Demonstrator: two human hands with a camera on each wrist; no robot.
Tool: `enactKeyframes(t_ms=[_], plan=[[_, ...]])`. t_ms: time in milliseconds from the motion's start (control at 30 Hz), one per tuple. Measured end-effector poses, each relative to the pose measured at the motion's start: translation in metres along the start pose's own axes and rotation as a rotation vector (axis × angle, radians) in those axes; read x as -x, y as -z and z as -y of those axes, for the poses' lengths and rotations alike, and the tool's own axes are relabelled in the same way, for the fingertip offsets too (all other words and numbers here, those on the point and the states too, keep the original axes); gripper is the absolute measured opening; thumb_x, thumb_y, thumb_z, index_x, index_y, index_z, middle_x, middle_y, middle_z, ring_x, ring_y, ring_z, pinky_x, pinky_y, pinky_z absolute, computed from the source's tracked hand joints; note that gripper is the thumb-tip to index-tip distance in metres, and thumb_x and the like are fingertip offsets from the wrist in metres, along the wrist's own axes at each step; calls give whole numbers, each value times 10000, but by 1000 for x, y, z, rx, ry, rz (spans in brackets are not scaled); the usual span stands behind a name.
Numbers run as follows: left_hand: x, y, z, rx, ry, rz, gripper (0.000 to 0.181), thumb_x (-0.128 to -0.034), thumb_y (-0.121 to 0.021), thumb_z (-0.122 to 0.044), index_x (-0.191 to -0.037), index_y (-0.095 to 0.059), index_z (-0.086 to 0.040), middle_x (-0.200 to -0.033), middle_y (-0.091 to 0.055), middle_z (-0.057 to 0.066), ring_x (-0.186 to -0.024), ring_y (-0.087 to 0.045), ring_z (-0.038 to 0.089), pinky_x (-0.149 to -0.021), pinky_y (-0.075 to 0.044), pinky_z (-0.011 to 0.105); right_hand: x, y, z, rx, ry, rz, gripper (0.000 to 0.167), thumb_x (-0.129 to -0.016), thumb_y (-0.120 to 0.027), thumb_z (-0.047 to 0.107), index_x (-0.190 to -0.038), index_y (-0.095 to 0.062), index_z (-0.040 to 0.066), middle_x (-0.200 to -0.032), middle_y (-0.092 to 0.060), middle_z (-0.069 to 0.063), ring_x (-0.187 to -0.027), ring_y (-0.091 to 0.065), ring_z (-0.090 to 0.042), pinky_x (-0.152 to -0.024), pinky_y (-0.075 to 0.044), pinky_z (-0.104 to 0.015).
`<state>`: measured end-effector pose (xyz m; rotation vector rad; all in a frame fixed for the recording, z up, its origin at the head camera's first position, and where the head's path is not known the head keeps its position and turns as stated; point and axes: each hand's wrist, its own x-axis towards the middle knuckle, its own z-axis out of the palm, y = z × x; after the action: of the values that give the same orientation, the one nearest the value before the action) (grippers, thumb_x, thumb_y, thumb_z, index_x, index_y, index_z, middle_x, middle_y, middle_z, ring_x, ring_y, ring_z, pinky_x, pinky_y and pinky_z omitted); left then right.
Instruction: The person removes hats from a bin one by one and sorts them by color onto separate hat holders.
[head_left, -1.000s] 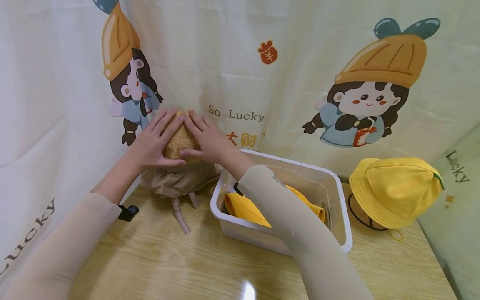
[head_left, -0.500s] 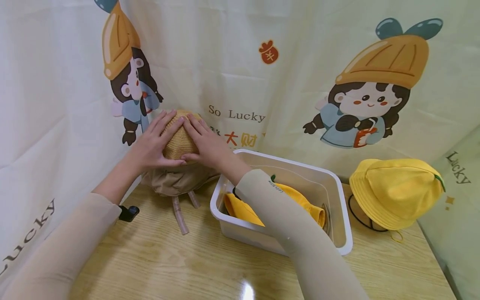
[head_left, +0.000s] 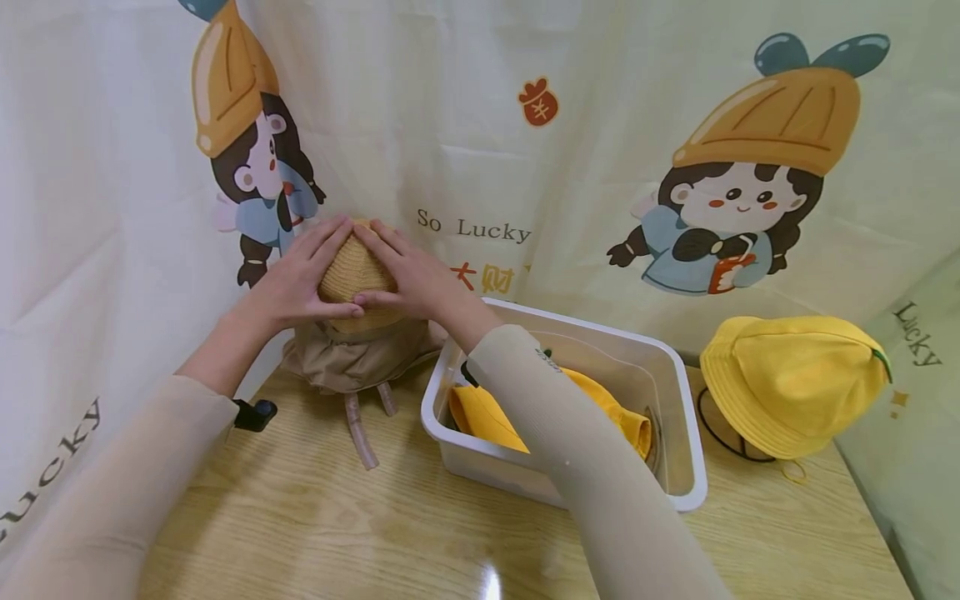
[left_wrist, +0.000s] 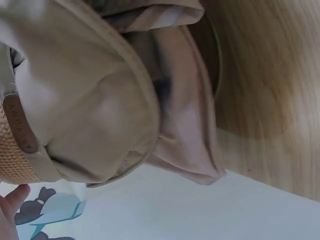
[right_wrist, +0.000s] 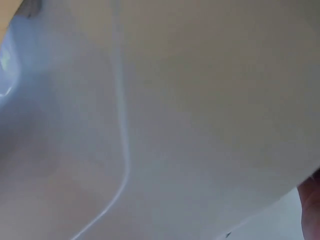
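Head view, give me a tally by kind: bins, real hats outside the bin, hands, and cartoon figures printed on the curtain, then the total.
Bins: 1 (white bin)
Hats outside it: 2 (tan hat, yellow hat)
Hands: 2 (left hand, right hand)
Cartoon figures: 2 (left figure, right figure)
Total: 7

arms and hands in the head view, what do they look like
The left sleeve and right sleeve are long, beige and close-fitting, the right one with small dark lettering near its end. A small black part shows beside each sleeve. The left hand and right hand are bare, no gloves or rings showing.
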<state>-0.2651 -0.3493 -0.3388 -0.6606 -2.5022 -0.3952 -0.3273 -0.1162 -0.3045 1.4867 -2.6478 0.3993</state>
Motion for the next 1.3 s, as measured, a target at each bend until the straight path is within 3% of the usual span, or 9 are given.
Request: enactKeyframes(t_ms=[133,233,333,433,533,600,900,1100,1300], plan=[[-3,-5,0,-1,24,-6,1202,-671,-823,-624,-1607,-213,-182,-1643,-237,92,-1489,-241,359,-1127,-311,616,1,-3,-8,-27,1,-14,960,-897,-557,675,-1600,26,379,-1688,-26,38,-1525,-194,-175,-1194,-279,-321],[-4,-5,-2,-21,16,-10,1190,-683,-783,-682,-1604,-225,-176,-1639,-241,107,-1494,-222,381,-1141,-290,616,2,-4,-11,-26,10,-13,964,-893,-551,682,-1598,33,381,-1688,-27,34,-1527,-183,-172,-1192,-284,-323],[-4,-3,-2,-79,-48,-46,1165,-722,-611,-839,-1589,-264,-143,-1629,-252,147,-1501,-198,397,-1182,-225,595,2,-1,-10,-17,8,3,989,-886,-539,703,-1602,44,350,-1688,-8,38,-1538,-125,-160,-1206,-252,-322],[-4,-3,-2,-152,-156,-99,1138,-765,-430,-904,-1562,-322,-100,-1611,-283,182,-1497,-212,404,-1204,-197,558,2,1,-9,-15,-13,15,1019,-878,-539,718,-1608,43,309,-1689,2,33,-1545,-83,-174,-1218,-222,-332],[-3,-6,-1,-174,-237,-128,1072,-812,-430,-857,-1535,-370,-70,-1584,-335,200,-1474,-271,409,-1212,-216,505,1,0,-10,-35,-39,23,1040,-866,-558,723,-1613,27,295,-1689,-7,30,-1545,-86,-177,-1223,-205,-328],[-3,-9,-3,-165,-256,-132,1036,-833,-444,-828,-1523,-388,-56,-1569,-359,210,-1463,-294,411,-1214,-220,482,2,-2,-12,-57,-50,23,1032,-865,-567,717,-1614,10,302,-1689,-16,32,-1540,-117,-163,-1214,-232,-331],[-5,-10,-7,-98,-174,-121,976,-842,-465,-802,-1541,-370,-127,-1587,-328,186,-1467,-268,431,-1183,-247,567,5,-6,-17,-123,-80,26,1015,-862,-576,716,-1604,20,362,-1685,24,83,-1521,-198,-167,-1165,-335,-365],[-1,-1,-3,-53,-65,-72,1070,-795,-478,-848,-1589,-269,-162,-1635,-241,137,-1481,-234,412,-1198,-202,571,8,-3,-9,20,36,-10,971,-894,-552,678,-1607,22,353,-1688,51,-6,-1542,-70,-326,-1181,-313,-433],[5,-1,-4,-29,-3,-19,1085,-791,-656,-715,-1605,-212,-150,-1648,-210,130,-1503,-204,386,-1180,-247,575,10,-8,-1,66,87,-13,960,-918,-590,595,-1607,32,349,-1686,60,-44,-1533,-90,-362,-1189,-290,-449]])
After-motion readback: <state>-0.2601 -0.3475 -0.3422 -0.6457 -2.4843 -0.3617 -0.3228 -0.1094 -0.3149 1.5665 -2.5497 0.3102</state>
